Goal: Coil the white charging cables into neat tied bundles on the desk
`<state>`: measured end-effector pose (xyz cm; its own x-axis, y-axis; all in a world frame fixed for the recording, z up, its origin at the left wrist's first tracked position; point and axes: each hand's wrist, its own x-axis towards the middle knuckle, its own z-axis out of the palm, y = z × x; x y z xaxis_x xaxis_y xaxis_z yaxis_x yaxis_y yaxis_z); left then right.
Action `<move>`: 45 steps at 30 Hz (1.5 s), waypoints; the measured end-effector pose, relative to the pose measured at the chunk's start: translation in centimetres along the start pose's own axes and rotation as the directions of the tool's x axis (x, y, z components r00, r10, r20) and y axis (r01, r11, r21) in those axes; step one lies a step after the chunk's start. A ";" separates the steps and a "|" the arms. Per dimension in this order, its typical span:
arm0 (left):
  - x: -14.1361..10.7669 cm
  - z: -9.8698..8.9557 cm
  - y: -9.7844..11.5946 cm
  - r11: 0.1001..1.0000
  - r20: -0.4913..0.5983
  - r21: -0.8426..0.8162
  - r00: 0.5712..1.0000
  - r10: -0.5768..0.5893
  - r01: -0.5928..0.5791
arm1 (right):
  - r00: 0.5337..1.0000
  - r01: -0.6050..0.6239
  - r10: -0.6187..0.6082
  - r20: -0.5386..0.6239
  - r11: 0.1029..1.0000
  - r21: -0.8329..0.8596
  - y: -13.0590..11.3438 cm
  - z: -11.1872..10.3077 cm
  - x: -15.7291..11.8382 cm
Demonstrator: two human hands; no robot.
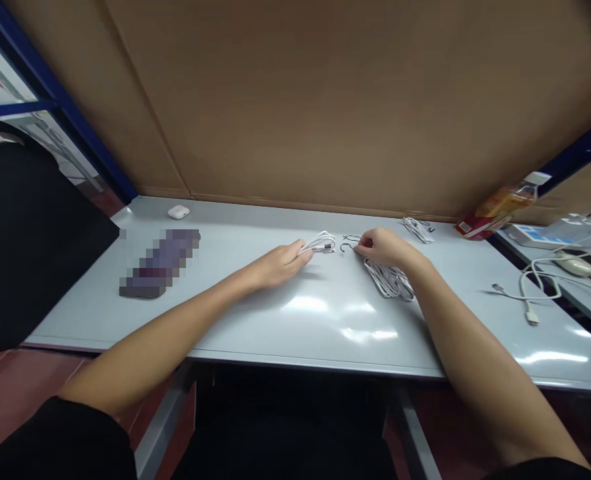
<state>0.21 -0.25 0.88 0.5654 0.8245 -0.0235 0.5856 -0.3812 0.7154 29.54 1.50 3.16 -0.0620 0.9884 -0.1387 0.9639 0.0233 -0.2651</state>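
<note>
My left hand (288, 261) is closed around a folded bundle of white cable (320, 241), held just above the table, with the loops and a plug end sticking out to the right. My right hand (383, 247) is at the table with fingers pinched at the end of a thin black twist tie (346, 247). Another dark twist tie (350, 237) lies just behind it. Partly under my right wrist rests a second coiled white cable (386, 280).
A further tied cable (417, 229) lies at the back, left of a tilted drink bottle (498, 210). Loose white cables (530, 287) trail at the right edge. At the left are a white earbud case (179, 212), a blurred-out dark object (163, 263) and a black chair back (30, 240).
</note>
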 end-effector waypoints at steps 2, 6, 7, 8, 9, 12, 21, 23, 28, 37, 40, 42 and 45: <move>0.0 0.1 0.2 1.000 0.022 0.027 1.000 0.011 -0.011 | 1.000 0.012 -0.012 -0.019 1.000 0.006 -0.3 0.3 -0.1; 0.1 0.3 0.2 0.989 0.060 0.102 0.993 0.098 -0.104 | 0.999 0.021 -0.020 -0.034 0.999 0.044 -0.5 0.7 -0.1; 0.1 0.4 0.1 0.985 0.067 0.118 0.991 0.119 -0.127 | 0.999 0.025 -0.024 -0.032 0.998 0.052 -0.5 0.8 0.0; 0.1 0.5 0.1 0.980 0.071 0.131 0.988 0.139 -0.147 | 0.999 0.032 -0.030 -0.029 0.998 0.054 -0.6 0.9 0.0; 0.1 0.6 0.1 0.976 0.075 0.139 0.984 0.158 -0.168 | 0.999 0.045 -0.044 -0.031 0.998 0.054 -0.7 1.1 0.1; 0.1 0.9 0.0 0.964 0.086 0.115 0.969 0.230 -0.239 | 0.989 0.133 -0.120 -0.086 0.979 0.156 -1.6 1.3 0.0; 0.5 1.1 -0.3 0.924 -0.043 -0.100 0.929 0.366 -0.369 | 0.908 0.249 -0.418 -0.003 0.535 0.807 -6.6 1.7 -3.3; 0.5 1.0 -0.2 0.907 -0.057 -0.149 0.919 0.390 -0.394 | 0.891 0.258 -0.454 0.000 0.505 0.824 -6.9 1.8 -3.5; 0.5 1.1 -0.2 0.903 -0.131 -0.182 0.920 0.370 -0.389 | 0.873 0.270 -0.488 -0.001 0.483 0.833 -6.8 1.3 -3.3; 0.7 0.8 -0.2 0.903 -0.247 -0.153 0.901 0.357 -0.400 | 0.870 0.073 -0.479 0.121 0.368 0.927 -7.2 2.4 -3.2; 0.6 0.8 0.1 0.909 -0.282 -0.116 0.891 0.356 -0.400 | 0.897 -0.065 -0.418 0.143 0.195 0.979 -7.6 3.3 -3.0; 0.6 0.8 0.2 0.915 -0.333 -0.076 0.875 0.351 -0.396 | 0.913 -0.118 -0.379 0.152 0.112 0.987 -7.8 3.6 -2.9; 0.7 0.9 0.2 0.919 -0.387 -0.044 0.855 0.346 -0.392 | 0.917 -0.173 -0.356 0.178 0.046 0.984 -8.1 3.8 -2.9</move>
<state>1.21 -0.08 0.38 0.4610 0.7348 0.4976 0.2915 -0.6549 0.6972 20.93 -2.15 2.05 -0.4463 0.8716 -0.2026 -0.1997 -0.3177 -0.9269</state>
